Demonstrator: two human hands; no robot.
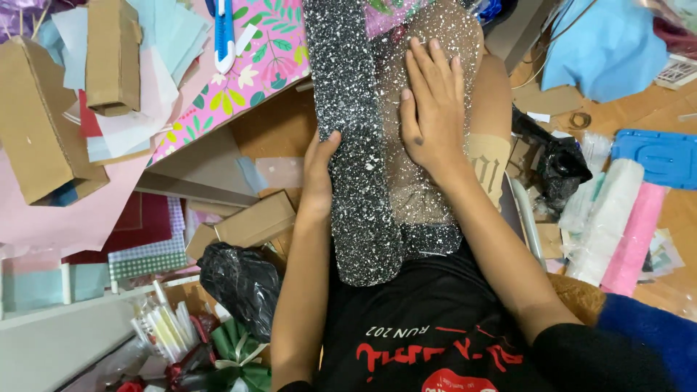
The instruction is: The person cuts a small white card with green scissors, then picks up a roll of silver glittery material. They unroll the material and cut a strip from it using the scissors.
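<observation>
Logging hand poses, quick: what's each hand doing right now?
Left hand: gripping the edge of the black glitter roll.
Right hand: open, palm flat on the sheer glitter mesh, holding nothing.

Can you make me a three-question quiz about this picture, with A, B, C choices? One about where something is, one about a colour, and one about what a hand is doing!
1. Where is the black plastic bag?
A. Below the left hand, near the green ribbon
B. On top of the blue board
C. Inside a cardboard box

2. What colour is the sparkly fabric roll?
A. Red
B. Black with silver glitter
C. Yellow

3. What is the right hand doing?
A. Holding scissors
B. Pointing up
C. Lying flat on the sheer sparkly mesh

Answers:
1 A, the bag lies below the left hand, beside the green ribbon.
2 B, it is dark with silver specks.
3 C, the palm presses down, fingers spread.
</observation>
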